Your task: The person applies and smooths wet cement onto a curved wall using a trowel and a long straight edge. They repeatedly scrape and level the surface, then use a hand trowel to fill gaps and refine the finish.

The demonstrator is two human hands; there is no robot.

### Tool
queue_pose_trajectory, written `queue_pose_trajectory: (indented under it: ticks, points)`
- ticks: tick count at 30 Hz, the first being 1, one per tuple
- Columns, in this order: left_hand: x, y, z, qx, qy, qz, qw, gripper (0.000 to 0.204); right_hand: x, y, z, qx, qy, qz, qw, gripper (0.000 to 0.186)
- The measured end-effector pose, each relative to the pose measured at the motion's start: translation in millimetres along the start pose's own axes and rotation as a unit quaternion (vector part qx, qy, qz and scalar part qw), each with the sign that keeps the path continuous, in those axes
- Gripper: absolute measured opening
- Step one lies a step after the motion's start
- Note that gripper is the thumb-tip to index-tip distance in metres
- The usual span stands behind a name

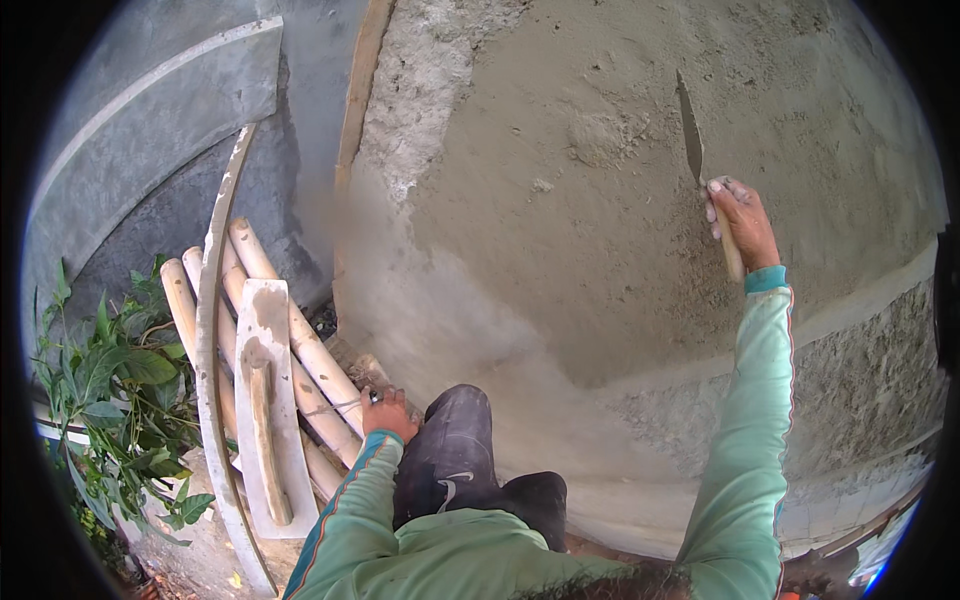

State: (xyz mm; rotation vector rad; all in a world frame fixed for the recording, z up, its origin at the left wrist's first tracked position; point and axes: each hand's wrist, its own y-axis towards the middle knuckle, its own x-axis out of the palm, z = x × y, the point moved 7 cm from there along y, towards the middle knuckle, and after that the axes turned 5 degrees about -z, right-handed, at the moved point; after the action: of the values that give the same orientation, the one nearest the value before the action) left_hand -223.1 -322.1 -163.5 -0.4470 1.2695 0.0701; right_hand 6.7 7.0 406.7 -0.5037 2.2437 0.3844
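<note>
My right hand [742, 220] is closed round the pale handle of a trowel [691, 130]. Its narrow blade points up across the grey mortar-coated wall [560, 250], seen nearly edge-on. Low down beside my knee, my left hand [391, 415] has its fingers curled in at the bamboo poles [318, 355]. Whether it grips a pole or something else there is hidden. On the poles, to the left of that hand, lies a long plastering float [270, 312] with a wooden handle, its face smeared with mortar.
Left of the float leans a long mortar-stained straightedge [211, 290]. Leafy plants [110, 375] crowd the far left, below a grey wall with a raised curved band [190, 90]. A wooden batten [362, 85] runs along the mortar wall's left edge. Rougher wall [870, 350] shows at lower right.
</note>
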Motion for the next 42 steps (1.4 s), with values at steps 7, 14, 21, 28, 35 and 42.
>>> queue_pose_trajectory:
  ticks: [7,14,21,28,35,42]
  points:
    - [-15.6,-5.0,-2.5,-0.022,0.002,-0.086,0.996,0.073,22.1,-14.3,-0.1,0.052,-0.170,0.061,0.982,0.044]
    - [-13.1,1.1,-3.8,-0.015,-0.003,-0.023,1.000,0.073,37.9,7.0,87.7,0.127,-0.303,0.006,0.944,0.052]
    - [-14.5,-0.3,4.2,0.006,-0.023,-0.025,0.999,0.072,10.8,-82.0,97.1,0.070,-0.397,0.118,0.907,0.047]
    - [-18.3,-4.5,3.2,-0.001,-0.034,-0.031,0.999,0.072,93.4,-8.9,26.6,0.022,-0.578,0.015,0.815,0.040]
    - [-19.8,-5.5,-5.8,-0.014,-0.049,0.001,0.999,0.068,29.8,82.8,-103.2,-0.032,-0.541,0.128,0.831,0.045]
    - [-25.4,-4.2,1.7,0.003,-0.082,0.011,0.997,0.066,-70.1,79.9,-108.9,-0.039,-0.392,0.314,0.864,0.050]
